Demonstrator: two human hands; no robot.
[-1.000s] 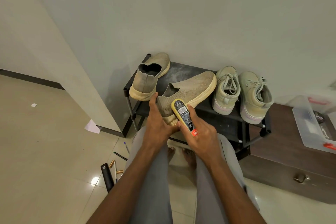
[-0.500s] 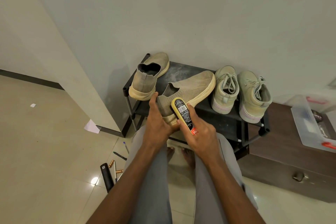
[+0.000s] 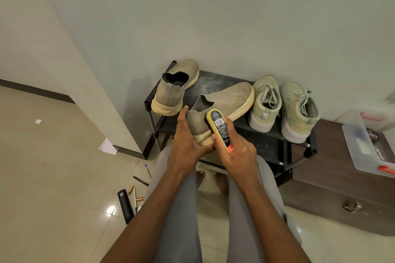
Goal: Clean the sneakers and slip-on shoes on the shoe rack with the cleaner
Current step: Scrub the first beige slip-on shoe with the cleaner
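Note:
A beige knit slip-on shoe point(image 3: 226, 100) lies tilted on its side on the black shoe rack point(image 3: 263, 141), toe pointing up right. My left hand point(image 3: 188, 136) grips its heel from the left, thumb up beside the collar. My right hand point(image 3: 237, 151) holds the yellow cleaner point(image 3: 219, 129), a flat applicator with a black label, pressed against the heel side of that shoe. The second slip-on point(image 3: 175, 89) stands on the rack's left end, heel toward me. Two pale green lace-up sneakers point(image 3: 266, 102) point(image 3: 299, 109) stand side by side at the rack's right end.
A brown cabinet point(image 3: 333, 194) with a clear plastic box point(image 3: 363, 147) on top stands right of the rack. Pens, batteries and a black remote point(image 3: 125, 206) lie on the tiled floor at lower left. My bare feet point(image 3: 220, 181) sit under the rack's front edge.
The cleaner has shifted only slightly along the shoe's heel; both hands keep the same grip. The view has barely moved.

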